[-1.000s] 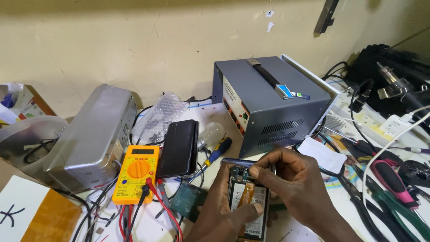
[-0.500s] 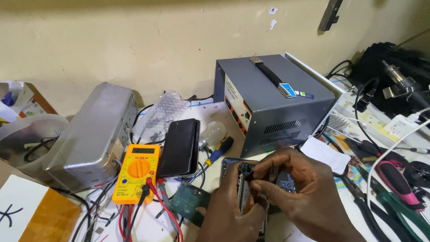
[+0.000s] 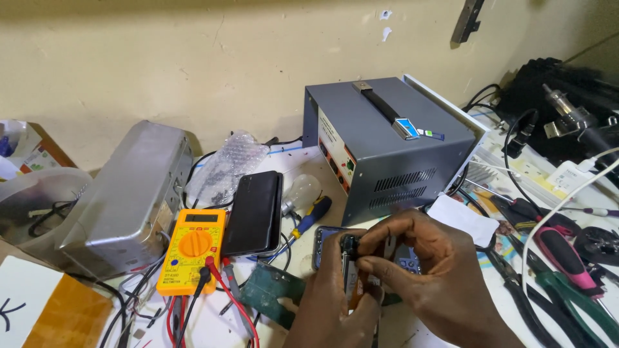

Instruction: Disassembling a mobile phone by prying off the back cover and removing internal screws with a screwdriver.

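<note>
far left: clear plastic tub (image 3: 29,200) with a black cable coiled inside, and a cardboard box (image 3: 39,316) at the bottom corner. next to it a dented silver metal case (image 3: 129,193) lying tilted. in front of that, the yellow multimeter (image 3: 191,250) lies flat with red and black leads plugged into its lower end. just right of the meter a black phone (image 3: 255,212) lies face down, a bubble-wrap bag (image 3: 225,164) behind it. a bare light bulb (image 3: 302,191) sits beside the phone, touching a blue-and-yellow screwdriver (image 3: 311,217). a green circuit board (image 3: 271,298) lies below those.

centre: your left hand (image 3: 329,303) is curled around the opened phone (image 3: 351,270) from below, gripping it on edge. your right hand (image 3: 425,277) is closed down on the phone's top, thumb and forefinger pinched on a small dark part there; can't tell what that part is. phone sits low centre, just in front of the grey power supply box (image 3: 387,145), whose black handle runs across its top.

right: white paper scrap (image 3: 464,219) beside your right hand, then pliers with red and green grips (image 3: 567,270) and a black hot-air tool (image 3: 567,109) at the back.
</note>
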